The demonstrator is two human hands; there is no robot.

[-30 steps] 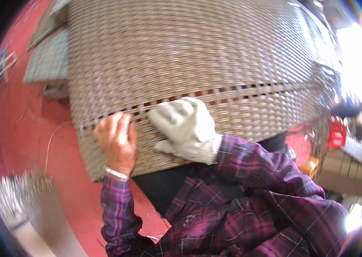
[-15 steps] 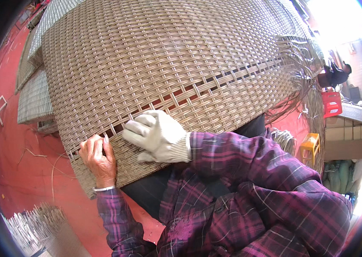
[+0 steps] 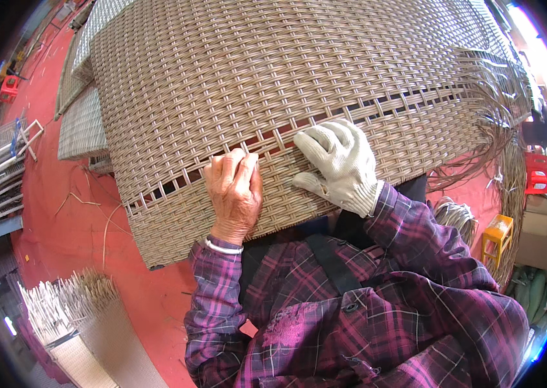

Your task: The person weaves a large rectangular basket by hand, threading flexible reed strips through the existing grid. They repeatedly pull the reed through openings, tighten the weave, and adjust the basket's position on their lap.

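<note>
A large brown wicker panel (image 3: pixel 267 58) fills the middle, woven from flat strands, with a slit-like gap running across it where only upright strands bridge the two sides. My bare left hand (image 3: pixel 234 187), a pale band at its wrist, is closed with bent fingers at the near edge of this gap. Its fingertips pinch the weave there; the exact strand is hidden. In a white knitted glove, my right hand (image 3: pixel 341 161) lies farther right on the panel. Its fingers are half bent toward the gap and its thumb stretches apart, with nothing visible held.
Long loose strands (image 3: pixel 493 97) trail off the panel's right end. Past them stand a yellow stool (image 3: pixel 497 236) and a red plastic seat (image 3: pixel 537 173). Other woven panels (image 3: pixel 82 129) are stacked at the left on the red floor covering (image 3: pixel 60 223). A bundle of pale sticks (image 3: pixel 66 301) sits lower left.
Both hands have shifted right along the gap, my left hand into the stretch where the gloved hand was. The camera view has also swung somewhat to the left.
</note>
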